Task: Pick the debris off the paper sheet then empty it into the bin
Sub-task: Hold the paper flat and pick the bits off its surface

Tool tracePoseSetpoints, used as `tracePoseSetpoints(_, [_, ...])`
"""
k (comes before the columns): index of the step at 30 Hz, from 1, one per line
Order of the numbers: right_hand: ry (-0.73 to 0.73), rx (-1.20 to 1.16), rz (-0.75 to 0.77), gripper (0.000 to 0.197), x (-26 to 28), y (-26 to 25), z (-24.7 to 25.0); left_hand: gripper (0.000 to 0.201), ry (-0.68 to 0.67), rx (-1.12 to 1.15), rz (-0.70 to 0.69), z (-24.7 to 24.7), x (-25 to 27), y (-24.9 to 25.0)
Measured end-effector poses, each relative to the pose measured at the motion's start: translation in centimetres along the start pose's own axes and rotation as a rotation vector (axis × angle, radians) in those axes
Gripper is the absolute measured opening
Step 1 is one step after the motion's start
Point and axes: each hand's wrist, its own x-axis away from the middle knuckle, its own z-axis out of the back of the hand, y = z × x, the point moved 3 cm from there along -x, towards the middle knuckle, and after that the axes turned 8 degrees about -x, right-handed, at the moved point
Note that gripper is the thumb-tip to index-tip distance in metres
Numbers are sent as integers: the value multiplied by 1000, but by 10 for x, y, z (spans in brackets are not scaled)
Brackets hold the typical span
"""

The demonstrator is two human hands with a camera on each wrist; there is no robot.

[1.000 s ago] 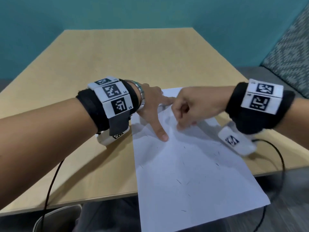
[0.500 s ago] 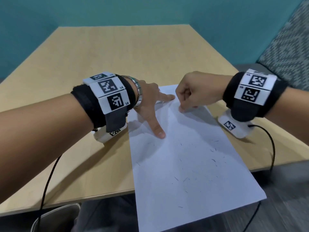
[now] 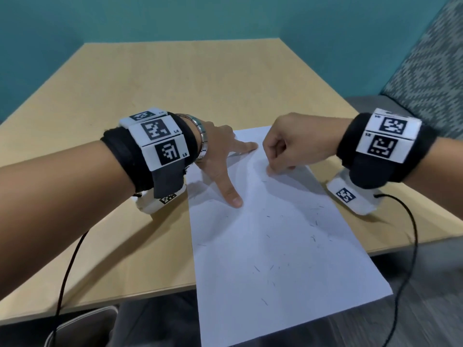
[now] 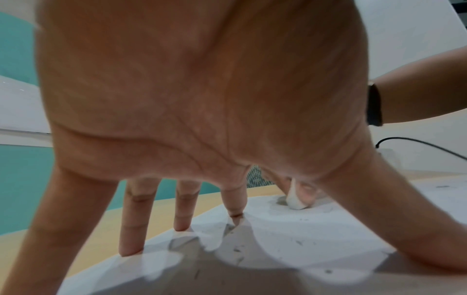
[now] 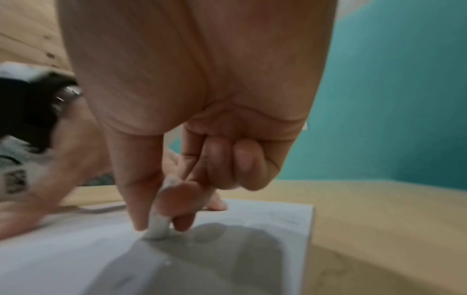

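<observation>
A left hand [image 3: 220,156] spread flat pins the paper sheet [image 3: 275,246] to the table [image 3: 175,78] while the right hand [image 3: 288,149] pinches a white eraser [image 5: 158,227] against it, dark debris [image 3: 270,267] still scattered across the sheet and no bin in sight, the task apparently barely begun.

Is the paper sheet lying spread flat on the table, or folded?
Spread flat, unfolded: the paper sheet lies open on the table, near end overhanging the edge, the left hand pressing its far corner.
</observation>
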Motion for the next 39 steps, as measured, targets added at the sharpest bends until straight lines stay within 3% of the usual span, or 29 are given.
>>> tracePoseSetpoints(2, [29, -27, -7, 21, -2, 1, 2, 130, -6, -3, -3, 0, 1, 0])
tracePoseSetpoints(5, [-129, -36, -5, 22, 9, -4, -10, 129, 4, 8, -6, -1, 1, -1])
tracePoseSetpoints(7, [-143, -18, -10, 22, 19, -2, -9, 129, 18, 32, -17, 1, 3, 0])
tracePoseSetpoints(11, [228, -95, -27, 25, 23, 19, 28, 131, 25, 142, -45, -7, 7, -12])
tracePoseSetpoints(13, [320, -132, -62, 25, 26, 31, 39, 130, 12, 229, -45, -13, 12, -18])
tracePoseSetpoints(21, [285, -127, -21, 17, 34, 30, 16, 124, -12, 200, -106, -19, 28, -34])
tracePoseSetpoints(25, [264, -89, 6, 17, 24, 21, 12, 118, 85, 200, -87, -4, 24, -13])
tracePoseSetpoints(29, [266, -59, 6, 19, 15, 16, 12, 116, 82, 115, -48, -7, 16, 7])
tracePoseSetpoints(39, [203, -102, 68, 15, 2, -4, -1, 132, 28, 136, -63, -8, 11, -1])
